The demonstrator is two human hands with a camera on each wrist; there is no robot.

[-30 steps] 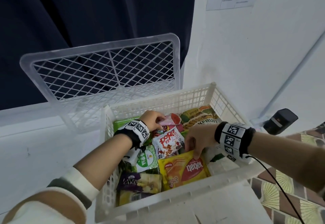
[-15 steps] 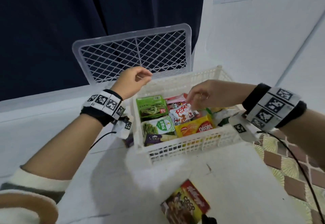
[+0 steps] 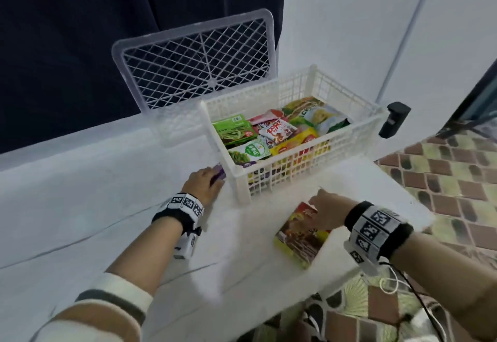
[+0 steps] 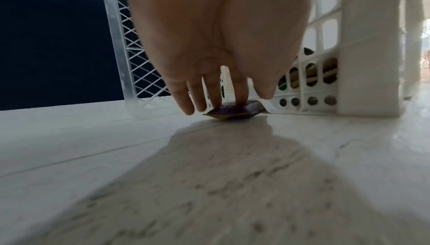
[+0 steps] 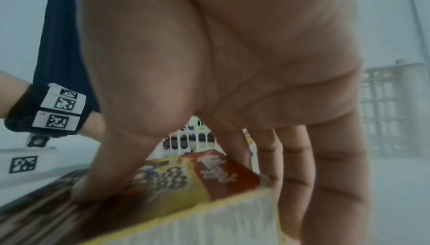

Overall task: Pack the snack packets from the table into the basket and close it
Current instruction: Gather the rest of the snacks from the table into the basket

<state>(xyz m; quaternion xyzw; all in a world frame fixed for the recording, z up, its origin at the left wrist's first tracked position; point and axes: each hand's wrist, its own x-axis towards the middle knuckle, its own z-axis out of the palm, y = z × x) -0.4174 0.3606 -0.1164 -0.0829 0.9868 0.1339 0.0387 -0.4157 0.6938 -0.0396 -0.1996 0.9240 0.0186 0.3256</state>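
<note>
A white lattice basket [image 3: 375,116] stands open on the white table [image 3: 80,207], holding several colourful snack packets [image 3: 279,130]. Its clear lattice lid [image 3: 199,64] leans upright behind it. A small purple packet [image 3: 220,173] lies on the table against the basket's left wall [image 4: 363,65]. My left hand [image 3: 215,180] rests straight fingertips [image 4: 215,100] on top of this purple packet [image 4: 232,111], thumb off it. In front of the basket lies a cereal box [image 3: 298,237]. My right hand [image 3: 317,207] grips the box [image 5: 186,184] at its far end, thumb on top, fingers down the side.
A black device [image 3: 394,118] hangs on the white wall right of the basket. The table ends just right of the cereal box, above a tiled floor [image 3: 443,180]. A dark curtain [image 3: 80,46] hangs behind the lid [image 4: 116,46].
Both hands have left the basket and come down to the table. The left now touches the purple packet, and the right has taken hold of the cereal box.
</note>
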